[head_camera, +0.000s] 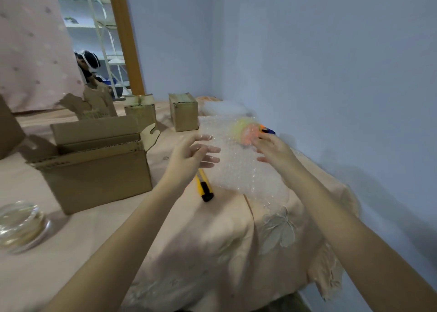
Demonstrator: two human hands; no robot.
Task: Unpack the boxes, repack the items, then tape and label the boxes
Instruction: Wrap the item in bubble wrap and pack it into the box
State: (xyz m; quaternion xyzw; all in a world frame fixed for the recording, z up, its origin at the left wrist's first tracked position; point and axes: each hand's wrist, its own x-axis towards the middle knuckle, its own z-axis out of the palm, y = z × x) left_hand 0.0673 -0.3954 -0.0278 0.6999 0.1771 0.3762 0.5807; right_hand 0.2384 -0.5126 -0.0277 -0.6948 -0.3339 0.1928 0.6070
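Both hands reach forward over the desk (pixel 99 240), which is draped in a peach embroidered cloth that falls away at the near right corner. The left hand (pixel 189 155) has its fingers (pixel 208 149) spread and relaxed, their tips lying behind the left edge of a clear sheet of bubble wrap (pixel 236 167); whether they press it cannot be told. The right hand (pixel 274 150) is also loose, its fingers straight, and its fingertips touch a round orange and yellow-green toy (pixel 248 132) that is seen through the wrap at the sheet's far end.

The sheet's long axis runs from the far side toward the near right, ending near the drop of the cloth. Just below the left fingers a yellow and black utility knife (pixel 203 186) lies partly under the sheet, its black butt pointing toward the person. Left of the left fingers stands an open brown cardboard box (pixel 99 176), flaps up, with a bare strip of cloth between it and the knife. Beyond the fingers sit two small closed cardboard boxes (pixel 183 111), and the blue wall (pixel 331 75) runs close along the right of the right hand.
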